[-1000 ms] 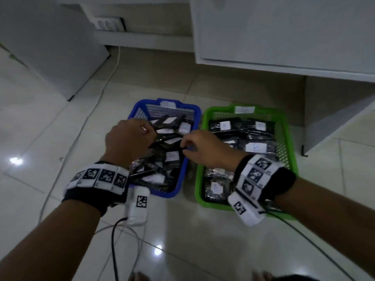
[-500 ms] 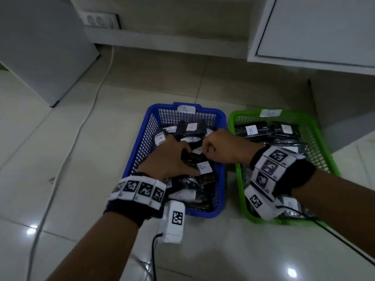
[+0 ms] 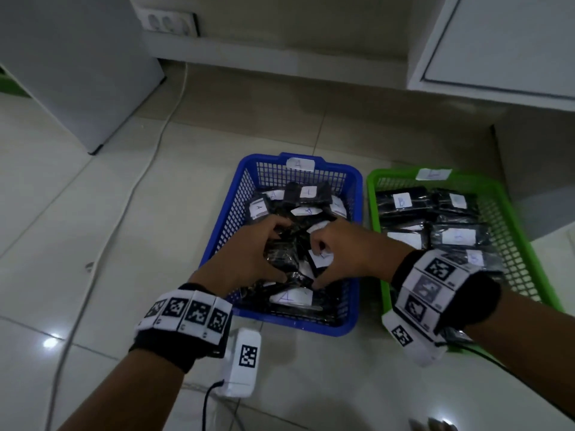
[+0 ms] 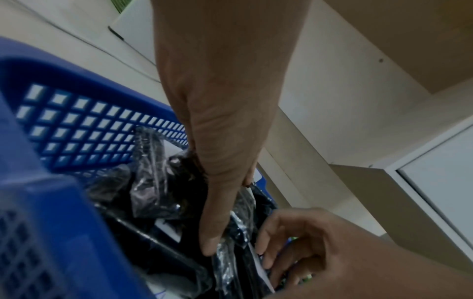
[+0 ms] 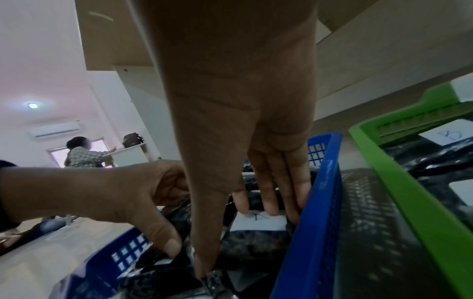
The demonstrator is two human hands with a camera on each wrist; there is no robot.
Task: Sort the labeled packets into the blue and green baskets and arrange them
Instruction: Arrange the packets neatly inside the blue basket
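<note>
Head view puts my two hands low in the blue basket (image 3: 351,188), close together over a jumble of black packets. My left hand (image 3: 249,253) has its fingers curled down into the heap and its thumb pressed on a crinkly packet (image 4: 230,248), so I read it as gripping. My right hand (image 3: 345,253) lies just beside it, thumb pushed into the plastic and fingers laid nearly straight on a packet with a white label (image 5: 258,221); the mark looks like an A. Under both hands the packets lie crossed and tilted, labels facing every way. Beyond my knuckles, more A-labelled packets (image 3: 306,192) lean against the far wall. To the right of my right wrist stands the green basket (image 3: 522,231), its packets (image 3: 401,202) marked B, lying flat. I judge the sorting nearly done and the arranging in hand. To do it well I should square a few packets between my palms, turn labels upward, and lay them flat without dragging the slippery wrapping over neighbours.
</note>
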